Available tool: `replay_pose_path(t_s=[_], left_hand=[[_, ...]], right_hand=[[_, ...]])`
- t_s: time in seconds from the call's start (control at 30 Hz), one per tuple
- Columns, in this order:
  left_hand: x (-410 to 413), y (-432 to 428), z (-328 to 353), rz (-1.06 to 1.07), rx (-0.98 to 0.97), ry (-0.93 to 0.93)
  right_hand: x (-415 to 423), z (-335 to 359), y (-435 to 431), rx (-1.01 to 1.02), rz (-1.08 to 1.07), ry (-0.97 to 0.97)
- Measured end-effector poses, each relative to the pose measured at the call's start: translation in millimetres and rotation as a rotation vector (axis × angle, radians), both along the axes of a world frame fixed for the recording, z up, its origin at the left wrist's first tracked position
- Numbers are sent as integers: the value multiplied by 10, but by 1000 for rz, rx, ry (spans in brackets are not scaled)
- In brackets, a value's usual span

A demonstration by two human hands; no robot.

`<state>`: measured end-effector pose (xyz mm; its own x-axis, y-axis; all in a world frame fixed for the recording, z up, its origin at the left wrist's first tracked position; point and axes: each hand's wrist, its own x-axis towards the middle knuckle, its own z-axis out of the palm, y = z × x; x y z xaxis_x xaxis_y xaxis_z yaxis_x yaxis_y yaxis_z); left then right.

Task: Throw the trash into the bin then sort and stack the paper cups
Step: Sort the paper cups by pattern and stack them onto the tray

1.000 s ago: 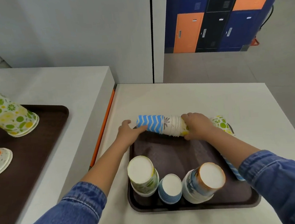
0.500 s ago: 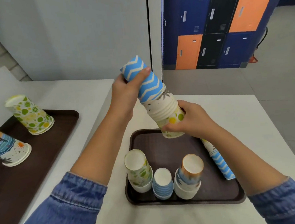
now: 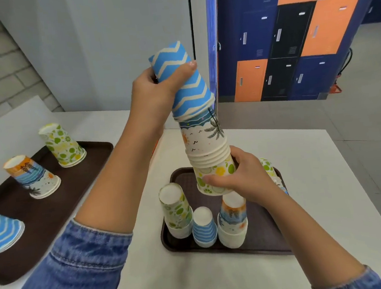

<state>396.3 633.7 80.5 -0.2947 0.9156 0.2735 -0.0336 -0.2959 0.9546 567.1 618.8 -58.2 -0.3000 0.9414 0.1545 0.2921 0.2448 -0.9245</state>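
At centre frame a mixed cup stack (image 3: pixel 207 140) is held tilted above the small tray (image 3: pixel 263 239). The left hand (image 3: pixel 156 94) has its grip clamped on the blue zigzag cup (image 3: pixel 186 83) at top, the right hand (image 3: pixel 246 176) on the lime-print bottom cup (image 3: pixel 221 170) (probably to pull one design off for sorting).

A tall nested stack of upturned paper cups (image 3: pixel 204 143) is gripped — left hand (image 3: pixel 156 94) on top, right hand (image 3: pixel 244 176) at the bottom — above the brown plastic tray (image 3: pixel 267 241).
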Motion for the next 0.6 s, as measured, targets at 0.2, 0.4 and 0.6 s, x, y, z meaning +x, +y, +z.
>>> replay_pose_path(t_s=[0.2,0.4,0.6], left_hand=[[-141,-99,120,167,137,-292],[-82,-453,-627,231,61,-9],[294,-877,-1945,146,-226,316]], right_hand=[[233,-14,-76,-1,-64,-26],[542,-57,-112,-43,-146,49],[682,-111,-168,-50,-166,75]])
